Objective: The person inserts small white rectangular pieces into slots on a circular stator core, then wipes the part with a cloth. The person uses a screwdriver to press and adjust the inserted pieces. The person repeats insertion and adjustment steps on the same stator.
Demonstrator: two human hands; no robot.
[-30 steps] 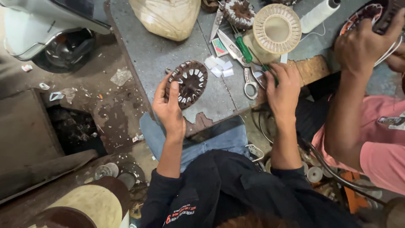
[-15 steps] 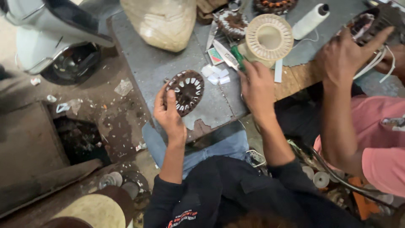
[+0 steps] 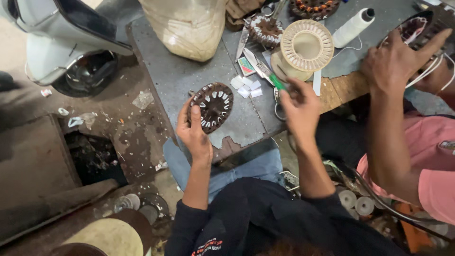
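Observation:
My left hand (image 3: 195, 135) holds a dark brown slotted stator core (image 3: 211, 106) upright at the near edge of the grey metal table (image 3: 175, 78). My right hand (image 3: 301, 108) is over the table to the right, its fingers closed on a green-handled tool (image 3: 278, 82) whose metal blade points up and left. Partly hidden beneath that hand lie scissors (image 3: 278, 112). Just behind it stands a cream ring-shaped stator (image 3: 307, 45). Small white paper slips (image 3: 247, 87) lie between my two hands.
At the right, a co-worker in a pink shirt (image 3: 433, 156) has a hand (image 3: 397, 64) on another stator with white cord. On the table stand a white thread spool (image 3: 352, 26), a pale sack (image 3: 188, 26) and more wound stators (image 3: 266, 29). A scooter (image 3: 61, 40) is parked at top left.
My right hand has moved from the scissors up to the green-handled tool and closed on it. The left hand has kept the brown core, turning it slightly.

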